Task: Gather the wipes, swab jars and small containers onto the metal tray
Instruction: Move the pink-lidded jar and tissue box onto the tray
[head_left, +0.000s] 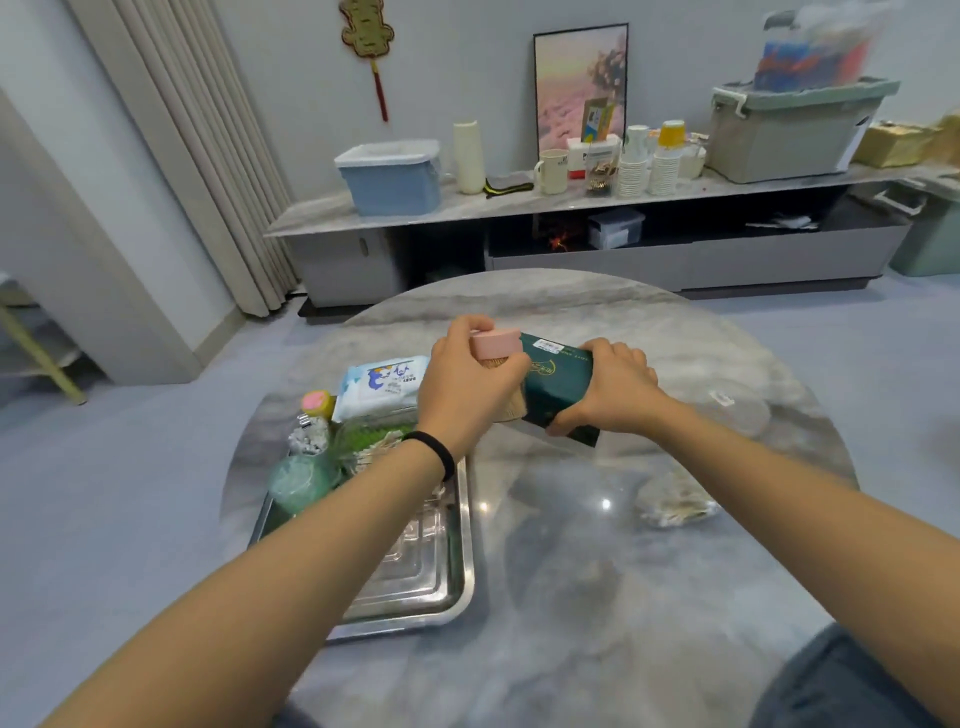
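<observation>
You are looking down at a round grey marble table (571, 545), with both bare arms reaching forward over it. Your left hand (467, 384) is closed around a small container with a pink lid (496, 345); the lid sits on top and the body, which looks filled with thin wooden sticks, hangs below your fingers, so it stands roughly upright. A black band (436, 452) circles that wrist.

Your right hand (613, 389) grips a dark green pack (558, 384) from above, fingers curled over its near end. Its long axis runs from the far left, beside the pink lid, towards the near right, and the pack touches or nearly touches the container in your left hand.

The metal tray (441, 587) lies at the table's left edge, partly under your left forearm. At its far end sit a white and blue wipes pack (384, 387), a jar of cotton swabs (310, 439), a green-lidded jar (298, 480) and a small jar with a pink top (317, 402). The near part of the tray is bare.

To your right, well apart from the tray, lie a clear lid or dish (735, 410) and a clear bag (675, 504) on the table.
</observation>
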